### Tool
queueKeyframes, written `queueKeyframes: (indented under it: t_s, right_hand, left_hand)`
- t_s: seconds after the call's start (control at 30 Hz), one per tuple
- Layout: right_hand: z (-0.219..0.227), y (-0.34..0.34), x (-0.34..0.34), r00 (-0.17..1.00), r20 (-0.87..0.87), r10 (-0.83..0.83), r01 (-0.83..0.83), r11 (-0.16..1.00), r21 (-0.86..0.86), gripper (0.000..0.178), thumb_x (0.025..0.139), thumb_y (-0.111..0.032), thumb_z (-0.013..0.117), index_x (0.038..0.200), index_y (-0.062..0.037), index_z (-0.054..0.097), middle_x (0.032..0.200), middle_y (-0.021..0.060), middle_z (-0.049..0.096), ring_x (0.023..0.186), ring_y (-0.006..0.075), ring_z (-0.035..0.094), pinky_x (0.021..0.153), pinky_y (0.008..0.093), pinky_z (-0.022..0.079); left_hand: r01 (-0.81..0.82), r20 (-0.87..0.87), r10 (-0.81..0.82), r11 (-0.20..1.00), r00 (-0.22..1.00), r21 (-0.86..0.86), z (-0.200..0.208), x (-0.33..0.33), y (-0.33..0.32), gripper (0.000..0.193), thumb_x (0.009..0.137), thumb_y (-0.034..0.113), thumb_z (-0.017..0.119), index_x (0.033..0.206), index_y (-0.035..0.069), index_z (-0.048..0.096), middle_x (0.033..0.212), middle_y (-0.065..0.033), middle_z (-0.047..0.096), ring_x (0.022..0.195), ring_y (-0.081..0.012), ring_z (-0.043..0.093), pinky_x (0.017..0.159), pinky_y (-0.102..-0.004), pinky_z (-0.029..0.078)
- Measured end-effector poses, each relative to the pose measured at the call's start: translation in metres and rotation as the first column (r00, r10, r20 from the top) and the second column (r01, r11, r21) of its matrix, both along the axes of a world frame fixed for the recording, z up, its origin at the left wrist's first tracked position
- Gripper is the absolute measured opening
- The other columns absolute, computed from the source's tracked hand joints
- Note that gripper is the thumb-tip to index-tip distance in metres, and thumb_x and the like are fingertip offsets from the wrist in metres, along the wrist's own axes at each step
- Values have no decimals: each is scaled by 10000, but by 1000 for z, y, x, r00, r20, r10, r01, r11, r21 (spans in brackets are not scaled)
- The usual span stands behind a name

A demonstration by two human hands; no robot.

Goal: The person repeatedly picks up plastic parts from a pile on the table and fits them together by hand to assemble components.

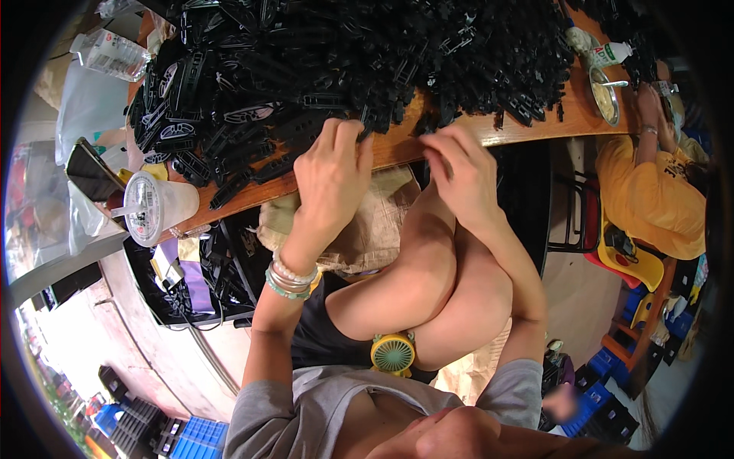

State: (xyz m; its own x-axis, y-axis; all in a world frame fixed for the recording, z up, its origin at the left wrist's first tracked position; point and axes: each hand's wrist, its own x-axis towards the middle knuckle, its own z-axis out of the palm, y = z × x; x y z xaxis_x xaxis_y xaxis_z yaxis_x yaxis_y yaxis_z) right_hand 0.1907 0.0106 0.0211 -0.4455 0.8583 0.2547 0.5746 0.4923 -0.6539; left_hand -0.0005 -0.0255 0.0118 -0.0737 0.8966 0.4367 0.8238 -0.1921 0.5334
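A big heap of black plastic parts, slim and clip-like, covers the wooden table. At the heap's near edge is my left hand, its fingers bent and drawn together over the table rim beside some black parts. Whatever lies between those fingertips is hidden. My right hand is a short way to the right, above my lap, fingers curled toward the thumb in a pinch close to a few loose black parts. Anything in that pinch is too small to make out. Bare wood shows between the two hands.
A lidded plastic cup and a propped phone stand at the left. Below them sits a black bin of parts. A bowl with a spoon is at the right, near a person in yellow. A small fan rests by my lap.
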Motion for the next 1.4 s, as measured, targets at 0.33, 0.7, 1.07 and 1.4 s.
queueKeyframes:
  t_s: [0.33,0.7,1.07,1.4]
  right_hand:
    - [-21,14,4,966,158,-206,86,829,553,238,671,-28,693,892,-102,644,843,13,507,685,213,539,485,345,425]
    - [-10,10,-2,971,211,-110,-13,861,508,220,669,10,712,849,-73,615,902,53,536,731,232,547,608,333,439]
    - [10,-4,-13,969,-243,-37,66,991,112,198,751,100,626,920,-5,625,901,104,635,774,157,605,636,243,462]
    - [36,-11,-7,886,-455,89,-158,981,-115,155,727,29,720,878,1,698,928,78,627,811,142,572,697,250,424]
  left_hand:
    - [-53,7,53,997,999,52,-11,16,13,219,799,65,648,1000,52,562,860,-101,563,643,-290,612,510,-363,484]
    - [-119,357,84,990,930,77,-10,10,-11,145,796,-28,669,909,10,587,816,-40,555,546,-81,542,471,-215,431]
    - [-14,932,177,983,316,-182,1,4,-38,82,926,31,534,938,-50,537,764,-97,618,678,-186,662,612,-255,551]
    - [365,983,113,917,144,-159,19,8,-41,269,841,-73,614,1103,-88,552,890,-169,664,765,-207,682,704,-286,575]
